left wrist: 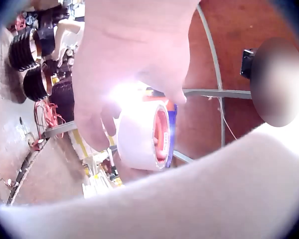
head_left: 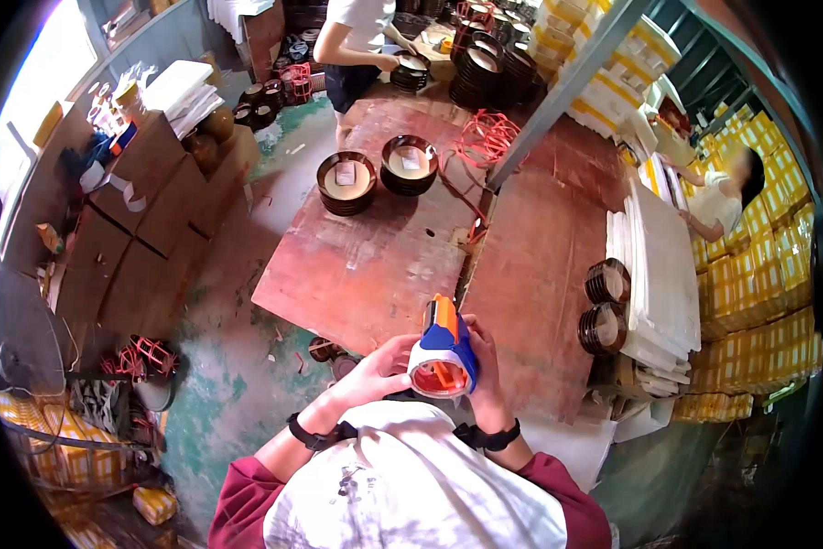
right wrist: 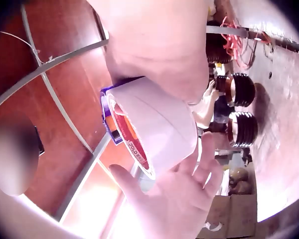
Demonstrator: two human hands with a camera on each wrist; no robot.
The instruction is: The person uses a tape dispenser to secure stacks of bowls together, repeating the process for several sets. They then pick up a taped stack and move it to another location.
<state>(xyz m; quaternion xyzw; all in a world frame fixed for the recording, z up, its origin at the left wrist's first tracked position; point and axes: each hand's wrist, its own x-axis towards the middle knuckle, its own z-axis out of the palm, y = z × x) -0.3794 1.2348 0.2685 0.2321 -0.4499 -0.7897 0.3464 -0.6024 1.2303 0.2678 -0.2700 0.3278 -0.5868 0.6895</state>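
A blue and orange tape dispenser point(head_left: 444, 320) with a wide roll of pale tape point(head_left: 434, 377) is held up in front of the chest. My right hand point(head_left: 487, 371) grips its blue side. The left hand point(head_left: 375, 373) is on the other side, its fingertips against the dispenser and roll. Seen from the right wrist, the left hand point(right wrist: 172, 199) lies palm up under the tape roll point(right wrist: 159, 124), fingers loosely extended. In the left wrist view its fingers reach down beside the roll point(left wrist: 139, 137), partly lost in glare.
Two stacks of dark bowls point(head_left: 346, 188) point(head_left: 409, 169) stand on the reddish board table point(head_left: 366, 265). Red straps point(head_left: 489, 137) lie by a grey post point(head_left: 567, 91). More bowls point(head_left: 602, 329) and white foam sheets point(head_left: 659, 274) are at the right. Two people work farther off; cartons point(head_left: 146, 197) stand left.
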